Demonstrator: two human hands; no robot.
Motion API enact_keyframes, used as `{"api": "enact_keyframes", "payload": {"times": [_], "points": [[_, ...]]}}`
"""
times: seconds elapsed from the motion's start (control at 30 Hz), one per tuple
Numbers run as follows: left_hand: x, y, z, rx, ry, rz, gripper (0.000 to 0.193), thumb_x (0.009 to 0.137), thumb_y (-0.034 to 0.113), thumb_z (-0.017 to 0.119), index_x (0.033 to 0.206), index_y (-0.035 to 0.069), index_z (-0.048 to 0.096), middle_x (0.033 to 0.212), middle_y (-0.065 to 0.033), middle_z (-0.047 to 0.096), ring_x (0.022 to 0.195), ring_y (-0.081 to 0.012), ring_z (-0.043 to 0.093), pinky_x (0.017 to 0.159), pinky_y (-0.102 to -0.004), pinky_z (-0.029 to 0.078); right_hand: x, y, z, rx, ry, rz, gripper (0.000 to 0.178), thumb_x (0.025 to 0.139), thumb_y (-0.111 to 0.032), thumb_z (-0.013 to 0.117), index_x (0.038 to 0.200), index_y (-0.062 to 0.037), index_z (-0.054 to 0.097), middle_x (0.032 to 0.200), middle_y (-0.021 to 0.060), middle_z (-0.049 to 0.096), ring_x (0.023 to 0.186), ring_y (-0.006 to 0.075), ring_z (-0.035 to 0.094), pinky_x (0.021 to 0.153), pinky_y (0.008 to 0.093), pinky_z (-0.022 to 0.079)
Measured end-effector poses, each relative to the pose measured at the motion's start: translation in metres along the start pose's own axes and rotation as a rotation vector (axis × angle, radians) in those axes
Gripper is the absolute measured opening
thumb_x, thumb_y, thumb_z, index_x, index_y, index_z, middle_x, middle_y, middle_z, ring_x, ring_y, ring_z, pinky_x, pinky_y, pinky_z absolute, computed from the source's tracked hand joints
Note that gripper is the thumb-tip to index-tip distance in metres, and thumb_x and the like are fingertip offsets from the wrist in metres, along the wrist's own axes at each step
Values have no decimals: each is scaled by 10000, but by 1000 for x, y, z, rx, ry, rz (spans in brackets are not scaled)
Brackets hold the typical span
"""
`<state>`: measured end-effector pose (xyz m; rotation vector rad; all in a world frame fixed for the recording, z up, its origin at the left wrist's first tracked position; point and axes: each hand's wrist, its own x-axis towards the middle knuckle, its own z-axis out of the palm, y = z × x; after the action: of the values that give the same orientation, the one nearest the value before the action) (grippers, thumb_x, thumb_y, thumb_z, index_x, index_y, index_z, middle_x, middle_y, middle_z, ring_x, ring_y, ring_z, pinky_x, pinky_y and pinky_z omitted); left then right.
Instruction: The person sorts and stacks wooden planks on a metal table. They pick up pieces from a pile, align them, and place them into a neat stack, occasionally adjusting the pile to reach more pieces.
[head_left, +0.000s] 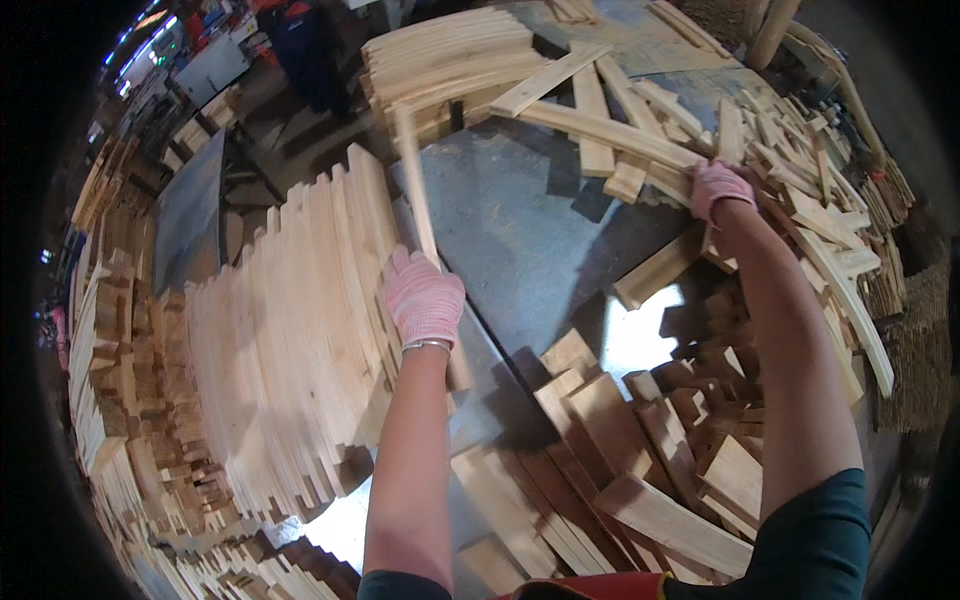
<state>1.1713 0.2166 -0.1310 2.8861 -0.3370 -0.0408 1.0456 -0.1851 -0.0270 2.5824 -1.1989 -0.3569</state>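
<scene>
My left hand, in a pink knit glove, is closed round a narrow wooden strip. That strip runs away from me along the right side of a row of pale boards packed side by side. Out to the right, my right hand, gloved alike, grips the near end of a long wooden slat. This slat slants up to the left over other loose pieces. The fingertips of both hands are partly hidden.
A grey metal tabletop lies between my hands. Loose offcuts heap up at the right. Short wooden blocks crowd the near side. A board stack stands at the far side, and a person in dark clothes is beyond it.
</scene>
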Motion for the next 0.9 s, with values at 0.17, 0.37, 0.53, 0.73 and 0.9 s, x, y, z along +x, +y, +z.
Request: {"api": "enact_keyframes", "payload": {"times": [0.17,0.37,0.53,0.73,0.9], "points": [[-4,-29,9,273,146,84,722,859,299,699,1509,80,474,1573,-118,430,1461,-323,379,1174,-483,314,19,63,35,47,69,104,430,1026,-197,492,1448,-166,564,1398,205,628,1293,387,605,1073,439,501],[-3,-29,-17,191,-25,-21,743,875,321,694,1556,162,440,1595,-83,417,1484,-312,354,1179,-485,313,1,60,15,1345,269,-104,660,878,17,674,1485,-215,556,1041,65,710,864,198,682,679,367,570],[-2,-94,13,6,51,174,706,921,456,657,1545,177,479,1621,-50,420,1506,-296,340,1202,-500,298,-71,-108,-35,2147,-759,-307,562,996,-26,591,1530,-163,478,851,-13,588,648,115,583,598,276,560],[11,-86,33,-14,85,383,787,902,535,665,1555,147,457,1613,-68,432,1496,-315,358,1245,-497,228,-150,-279,31,867,-516,-1053,596,868,-324,739,1383,-49,613,1375,214,640,1270,350,621,1066,408,505],[-21,-83,1,134,70,398,912,818,518,736,1557,86,424,1580,-104,445,1493,-315,343,1259,-513,192,-28,-200,-28,678,207,-732,735,770,-370,820,1400,-57,608,1373,177,649,1311,326,588,1148,391,444]]}}
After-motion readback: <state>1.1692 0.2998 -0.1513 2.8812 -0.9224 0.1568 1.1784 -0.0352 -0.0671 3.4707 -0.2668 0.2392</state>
